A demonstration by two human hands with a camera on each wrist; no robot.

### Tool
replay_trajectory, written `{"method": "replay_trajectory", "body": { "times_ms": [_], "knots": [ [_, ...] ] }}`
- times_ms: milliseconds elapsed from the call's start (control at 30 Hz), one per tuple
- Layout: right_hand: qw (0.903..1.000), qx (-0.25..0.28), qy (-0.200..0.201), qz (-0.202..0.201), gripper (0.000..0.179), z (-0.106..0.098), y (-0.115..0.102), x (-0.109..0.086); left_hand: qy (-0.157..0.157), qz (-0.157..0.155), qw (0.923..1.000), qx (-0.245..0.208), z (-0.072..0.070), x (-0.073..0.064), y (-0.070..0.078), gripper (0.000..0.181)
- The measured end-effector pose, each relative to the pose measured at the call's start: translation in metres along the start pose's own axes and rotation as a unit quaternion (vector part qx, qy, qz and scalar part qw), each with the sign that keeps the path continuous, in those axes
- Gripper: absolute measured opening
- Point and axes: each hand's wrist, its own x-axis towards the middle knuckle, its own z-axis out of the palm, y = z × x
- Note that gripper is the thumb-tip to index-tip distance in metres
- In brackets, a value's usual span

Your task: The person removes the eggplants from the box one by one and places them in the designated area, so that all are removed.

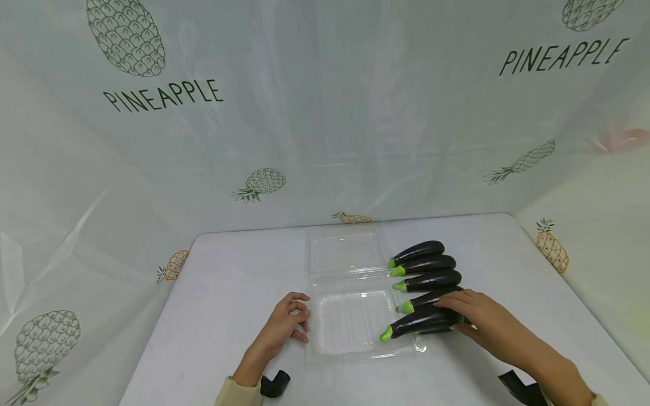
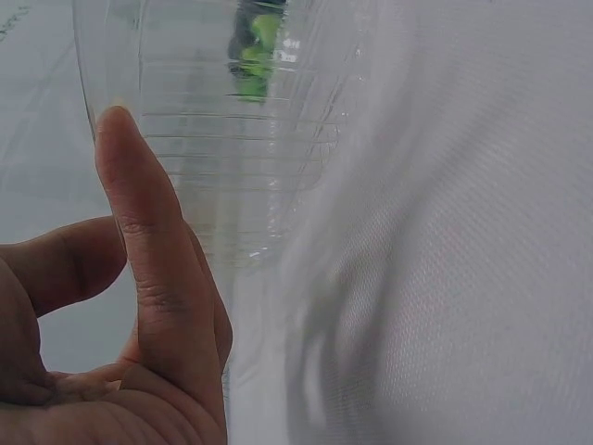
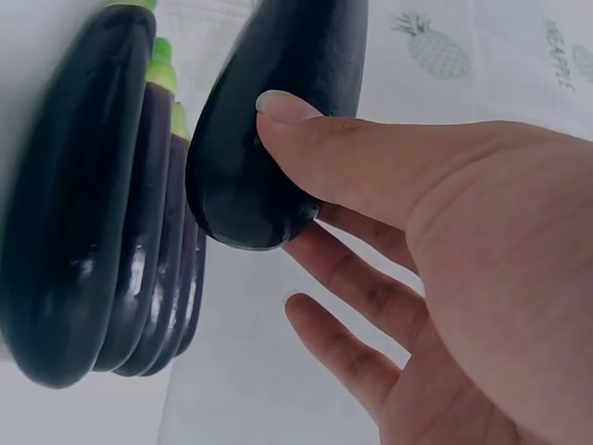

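My right hand (image 1: pixel 479 318) grips the blunt end of a dark purple eggplant (image 3: pixel 278 120), thumb on one side and fingers behind. In the head view this eggplant's green stem end reaches over the right part of a clear plastic clamshell box (image 1: pixel 317 338). More eggplants (image 3: pixel 69 204) lie side by side past the held one, stems pointing left. My left hand (image 1: pixel 286 324) is at the box's left rim with loosely bent fingers. Seen from the left wrist, an extended finger (image 2: pixel 153 213) lies along the clear wall. The box lies open, its lid (image 1: pixel 345 251) folded back.
The white tabletop (image 1: pixel 228 270) carries the box and eggplants. Behind and at both sides hangs a pale sheet (image 1: pixel 325 113) printed with pineapples. Dark straps (image 1: pixel 275 384) show near both wrists.
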Motion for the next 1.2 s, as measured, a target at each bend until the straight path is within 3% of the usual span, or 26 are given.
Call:
{"method": "replay_trajectory", "body": {
  "times_ms": [200, 633, 1000, 1200],
  "knots": [
    [0.9995, 0.004, 0.028, -0.017, 0.063, 0.004, 0.005, -0.010, 0.001, -0.001, 1.0000, 0.000, 0.000, 0.000, -0.001, 0.040],
    [0.9985, 0.042, 0.033, 0.003, 0.066, 0.003, 0.014, -0.031, -0.006, 0.003, 1.0000, 0.007, -0.001, 0.001, -0.002, 0.041],
    [0.9954, 0.073, 0.057, -0.024, 0.073, 0.007, 0.027, -0.047, -0.006, 0.007, 0.9999, 0.008, 0.000, 0.000, -0.001, 0.041],
    [0.9942, 0.090, 0.055, -0.018, 0.073, 0.008, 0.034, -0.054, -0.007, 0.006, 0.9999, 0.008, 0.000, 0.000, -0.001, 0.041]
  ]
}}
